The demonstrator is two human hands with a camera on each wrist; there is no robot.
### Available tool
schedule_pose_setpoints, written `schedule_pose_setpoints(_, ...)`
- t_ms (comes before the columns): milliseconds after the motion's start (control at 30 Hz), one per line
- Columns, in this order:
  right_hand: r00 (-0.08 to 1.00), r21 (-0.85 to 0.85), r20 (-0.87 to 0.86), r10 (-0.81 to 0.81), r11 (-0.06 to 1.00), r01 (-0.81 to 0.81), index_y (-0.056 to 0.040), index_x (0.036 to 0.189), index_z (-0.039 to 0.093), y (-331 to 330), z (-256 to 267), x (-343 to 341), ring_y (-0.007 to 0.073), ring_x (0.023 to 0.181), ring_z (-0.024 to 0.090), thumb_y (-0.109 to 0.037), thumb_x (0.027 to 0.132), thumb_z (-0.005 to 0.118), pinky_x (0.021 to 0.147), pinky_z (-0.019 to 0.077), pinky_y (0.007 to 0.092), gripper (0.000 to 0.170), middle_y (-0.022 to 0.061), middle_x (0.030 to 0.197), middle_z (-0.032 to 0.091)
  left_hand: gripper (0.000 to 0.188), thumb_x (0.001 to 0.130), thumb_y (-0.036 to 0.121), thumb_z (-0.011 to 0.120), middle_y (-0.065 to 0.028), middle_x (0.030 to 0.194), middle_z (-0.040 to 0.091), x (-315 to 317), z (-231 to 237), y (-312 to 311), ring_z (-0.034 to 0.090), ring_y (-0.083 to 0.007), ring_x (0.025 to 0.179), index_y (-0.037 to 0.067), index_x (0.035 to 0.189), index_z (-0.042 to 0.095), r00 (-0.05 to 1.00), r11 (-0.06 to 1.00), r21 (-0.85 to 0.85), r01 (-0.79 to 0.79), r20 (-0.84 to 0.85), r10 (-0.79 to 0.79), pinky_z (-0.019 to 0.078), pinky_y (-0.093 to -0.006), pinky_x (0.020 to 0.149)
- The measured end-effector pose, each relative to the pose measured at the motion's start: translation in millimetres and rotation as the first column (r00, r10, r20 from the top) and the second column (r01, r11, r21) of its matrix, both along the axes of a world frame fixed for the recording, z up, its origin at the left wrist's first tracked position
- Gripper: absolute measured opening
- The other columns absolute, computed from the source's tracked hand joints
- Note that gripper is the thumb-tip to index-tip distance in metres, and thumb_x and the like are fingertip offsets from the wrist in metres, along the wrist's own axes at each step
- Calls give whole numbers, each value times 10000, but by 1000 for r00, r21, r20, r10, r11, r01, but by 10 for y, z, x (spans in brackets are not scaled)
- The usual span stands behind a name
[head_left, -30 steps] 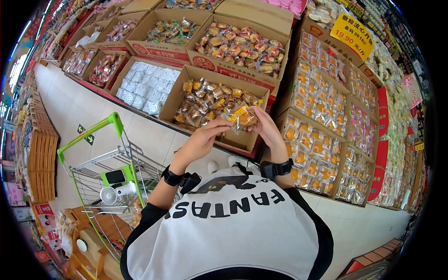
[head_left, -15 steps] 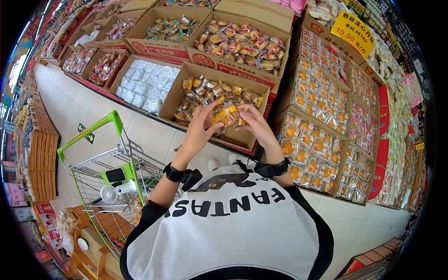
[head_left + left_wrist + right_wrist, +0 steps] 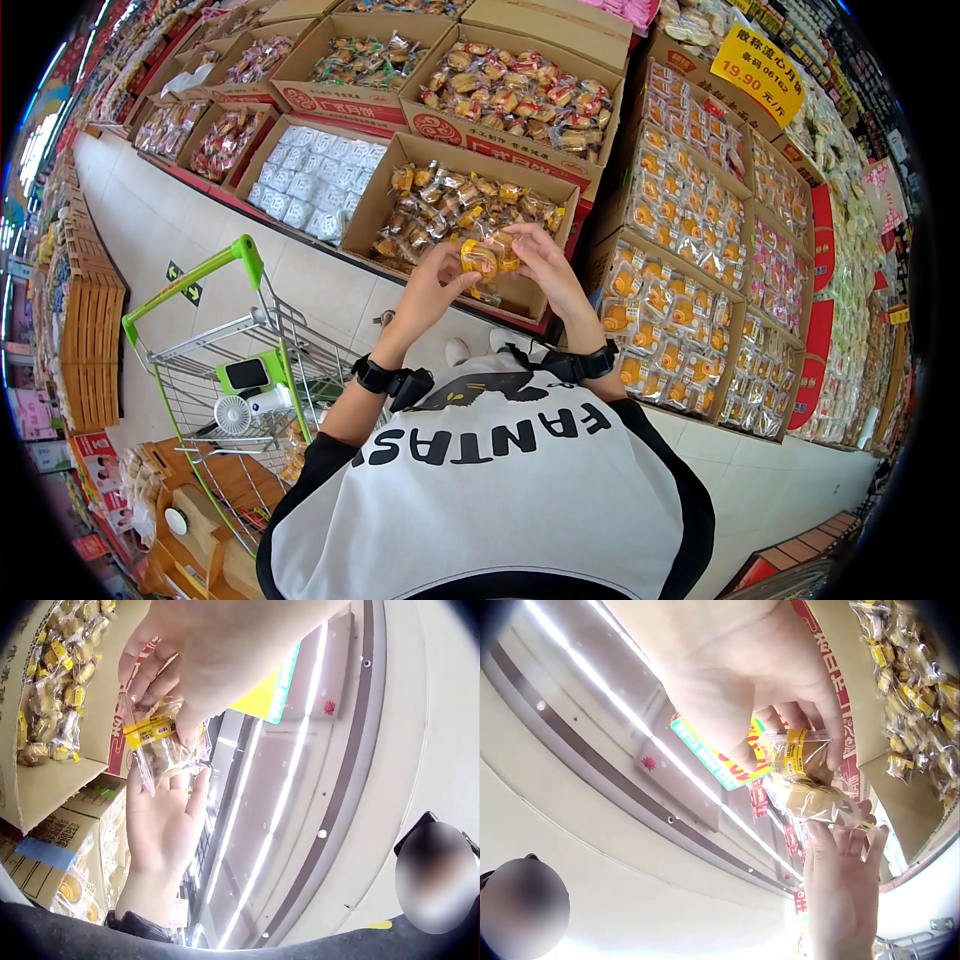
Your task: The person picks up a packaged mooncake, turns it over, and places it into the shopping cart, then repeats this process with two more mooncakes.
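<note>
Over the front box, my left hand (image 3: 430, 290) pinches a clear-wrapped mooncake (image 3: 478, 260) with a yellow band, thumb at its near side. My right hand (image 3: 550, 272) grips a second wrapped mooncake (image 3: 802, 754) between thumb and fingers, right beside the first. In the right wrist view, the left hand's mooncake (image 3: 814, 802) sits against the lower side of the right one, its clear wrapper end sticking out. Below both hands is the open cardboard box (image 3: 520, 297) of similar wrapped mooncakes (image 3: 450, 205), with bare cardboard showing at its near corner.
White-wrapped packets (image 3: 310, 180) fill the box to the left. Behind stands a box of red-labelled pastries (image 3: 515, 95). Stacked boxes of orange-centred cakes (image 3: 670, 300) rise at right under a yellow price sign (image 3: 757, 75). A green-handled shopping cart (image 3: 195, 285) stands at my left.
My left hand has moved from a flat, pointing reach to pinching a mooncake. The package between my hands has turned and come slightly left; two mooncakes now show side by side.
</note>
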State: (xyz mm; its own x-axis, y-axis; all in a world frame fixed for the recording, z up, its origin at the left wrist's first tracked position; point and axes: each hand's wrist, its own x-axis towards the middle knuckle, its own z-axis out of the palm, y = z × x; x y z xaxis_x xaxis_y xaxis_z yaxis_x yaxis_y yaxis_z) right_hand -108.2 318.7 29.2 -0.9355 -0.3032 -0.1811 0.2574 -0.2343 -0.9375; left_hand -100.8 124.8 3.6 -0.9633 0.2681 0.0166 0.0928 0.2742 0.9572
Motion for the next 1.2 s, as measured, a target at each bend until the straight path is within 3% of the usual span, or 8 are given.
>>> schedule_pose_setpoints(133,1000,17,1,-10,1000,10,-119,1047,446,-17,-3,2,73,942,440,-206,858,471,741,367,215,209,10,1087,491,424,761,92,607,-96,856,565,34,25,44,527,-91,642,35,1107,369,983,980,196,-43,181,7,417,-192,586)
schedule_pose_setpoints(233,1000,12,-2,-10,1000,10,-118,1046,438,-26,10,14,67,922,434,-198,852,481,734,346,198,215,3,1078,492,476,767,58,588,-102,858,560,53,146,118,552,-103,669,46,1154,310,989,930,360,-76,144,25,429,-188,577)
schedule_pose_setpoints(467,999,-89,-36,-16,996,12,-80,1060,405,-48,30,15,97,962,438,-129,821,526,801,360,230,272,36,1071,470,474,770,37,572,-108,881,510,37,218,121,580,-139,664,68,1161,305,980,921,389,-19,189,-60,481,-217,557)
schedule_pose_setpoints(633,995,-85,-104,7,996,-16,-64,1075,376,-68,-22,11,135,991,444,-69,766,590,836,370,254,377,71,1077,453,382,800,41,524,-96,936,396,45,187,128,593,-202,694,81,1102,294,952,894,421,-154,306,20,545,-284,586)
schedule_pose_setpoints(867,983,-19,-168,77,997,-81,-58,1129,299,-127,-34,-7,186,1049,431,-94,649,715,868,374,306,637,114,1142,395,254,847,88,459,-102,946,446,57,227,119,586,-188,733,97,1041,295,936,890,425,-162,351,3,537,-315,636)
schedule_pose_setpoints(933,976,6,-195,96,995,-97,-70,1135,297,-140,-54,-12,193,1069,411,-75,637,717,881,359,314,652,114,1173,370,285,842,95,474,-108,936,418,64,196,123,598,-234,694,82,1037,267,927,819,536,-205,376,-14,541,-315,587)
schedule_pose_setpoints(1067,949,153,-289,129,984,-87,-84,1149,280,-170,-37,-6,203,1104,377,-83,603,743,907,329,338,716,123,1221,325,257,849,120,472,-137,892,480,71,236,124,602,-235,675,71,995,266,935,837,499,-223,354,38,532,-311,572)
schedule_pose_setpoints(1200,936,167,-330,125,983,-72,-77,1145,287,-211,-65,-9,202,1092,388,-91,598,750,908,325,337,716,126,1202,351,225,853,139,473,-157,774,550,83,209,95,602,-215,633,54,925,277,931,869,454,-198,366,21,519,-291,555)
